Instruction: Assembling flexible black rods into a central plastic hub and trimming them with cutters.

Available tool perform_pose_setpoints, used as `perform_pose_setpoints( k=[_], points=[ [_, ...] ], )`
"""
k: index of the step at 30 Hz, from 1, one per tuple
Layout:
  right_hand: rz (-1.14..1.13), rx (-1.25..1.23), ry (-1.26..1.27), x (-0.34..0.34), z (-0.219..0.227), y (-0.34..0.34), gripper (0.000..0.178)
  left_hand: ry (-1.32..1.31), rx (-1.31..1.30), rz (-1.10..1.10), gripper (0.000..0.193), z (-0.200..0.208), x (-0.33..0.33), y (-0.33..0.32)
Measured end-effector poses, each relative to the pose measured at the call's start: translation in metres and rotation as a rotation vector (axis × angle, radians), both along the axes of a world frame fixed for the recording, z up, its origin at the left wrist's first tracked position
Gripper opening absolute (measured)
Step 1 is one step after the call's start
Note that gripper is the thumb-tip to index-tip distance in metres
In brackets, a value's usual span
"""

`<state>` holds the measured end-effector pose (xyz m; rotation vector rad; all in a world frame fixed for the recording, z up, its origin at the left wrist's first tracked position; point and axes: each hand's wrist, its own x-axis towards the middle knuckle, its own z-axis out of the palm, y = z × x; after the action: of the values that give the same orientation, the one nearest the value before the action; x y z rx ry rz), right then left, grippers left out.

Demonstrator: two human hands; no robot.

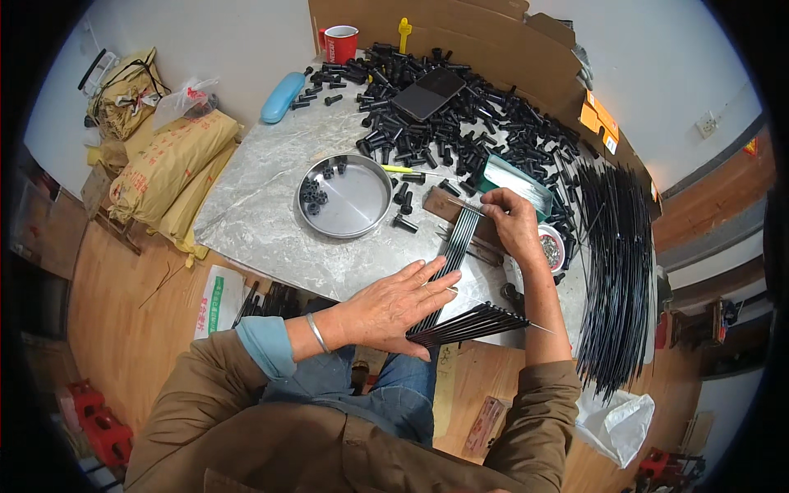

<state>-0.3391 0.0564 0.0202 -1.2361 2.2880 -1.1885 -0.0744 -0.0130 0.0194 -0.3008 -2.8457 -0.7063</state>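
My left hand [386,304] lies with fingers stretched over a row of thin black strips [464,232], a metal bangle at its wrist. Below its palm the strips fan out to the right [472,324], a thin metal rod [540,328] poking out at that end. My right hand [516,226] is closed, thumb and fingertips pinching the far end of the row, where another thin rod [462,203] crosses. A brown block [441,205] sits under that end. Left of it stands a round metal tray [349,193] with several small black parts [313,195].
Black bolt-like pieces [493,115] heap at the back, a phone [428,93] on top. A green box [516,187] and white tub [551,246] of small metal bits flank my right hand. Long black strips [616,271] hang over the right edge. A red mug [340,44] stands far left.
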Motion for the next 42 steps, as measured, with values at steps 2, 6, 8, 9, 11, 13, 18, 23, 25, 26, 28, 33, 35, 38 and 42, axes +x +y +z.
perform_pose_setpoints(
  k=[2, 6, 8, 9, 11, 13, 18, 23, 25, 26, 28, 33, 35, 38, 42],
  points=[
    [0.011, -0.025, -0.013, -0.002, -0.001, -0.002, 0.015, 0.008, -0.003, -0.004, 0.095, 0.002, 0.000, 0.000],
    [0.024, -0.051, -0.009, -0.003, -0.002, -0.001, 0.016, 0.028, -0.001, -0.004, 0.095, 0.001, 0.000, 0.000],
    [-0.006, -0.051, 0.066, 0.003, 0.001, -0.002, 0.017, 0.037, 0.005, -0.018, 0.094, 0.001, -0.001, -0.001],
    [-0.036, -0.052, 0.136, 0.007, 0.003, -0.002, 0.017, 0.037, 0.006, -0.015, 0.094, 0.001, 0.000, -0.001],
    [-0.046, -0.088, 0.210, 0.016, 0.011, -0.002, 0.018, 0.033, -0.029, -0.004, 0.093, 0.001, 0.001, -0.002],
    [-0.064, -0.126, 0.289, 0.014, 0.015, 0.004, 0.018, 0.041, -0.028, -0.010, 0.094, 0.003, 0.000, -0.001],
    [-0.022, 0.057, 0.169, -0.003, 0.008, 0.012, 0.015, 0.049, -0.010, -0.018, 0.095, 0.001, 0.002, 0.000],
    [-0.016, 0.062, 0.308, 0.016, 0.013, -0.001, 0.015, 0.032, -0.023, -0.005, 0.096, -0.001, 0.004, 0.001],
    [-0.048, 0.035, 0.412, 0.013, 0.014, 0.003, 0.017, 0.040, -0.022, -0.014, 0.096, -0.001, 0.001, 0.002],
    [-0.069, 0.037, 0.418, 0.013, 0.016, 0.006, 0.017, 0.044, -0.021, -0.019, 0.096, 0.000, 0.000, 0.002],
    [-0.041, -0.078, 0.821, 0.012, 0.021, 0.020, 0.027, 0.055, -0.031, -0.041, 0.094, -0.002, -0.003, 0.002],
    [0.432, 0.057, 0.963, 0.075, 0.010, 0.029, 0.030, 0.040, -0.086, -0.025, 0.094, 0.001, 0.003, 0.002],
    [0.460, 0.015, 1.105, 0.077, 0.010, 0.035, 0.029, 0.096, -0.009, -0.030, 0.070, 0.002, 0.001, 0.002],
    [0.423, 0.026, 1.224, 0.070, 0.022, 0.034, 0.029, 0.166, -0.124, -0.187, 0.045, 0.015, 0.001, -0.008],
    [0.567, -0.120, 0.364, 0.107, 0.080, 0.053, 0.029, 0.290, 0.170, -0.129, 0.019, 0.142, 0.035, -0.030]
  ],
)
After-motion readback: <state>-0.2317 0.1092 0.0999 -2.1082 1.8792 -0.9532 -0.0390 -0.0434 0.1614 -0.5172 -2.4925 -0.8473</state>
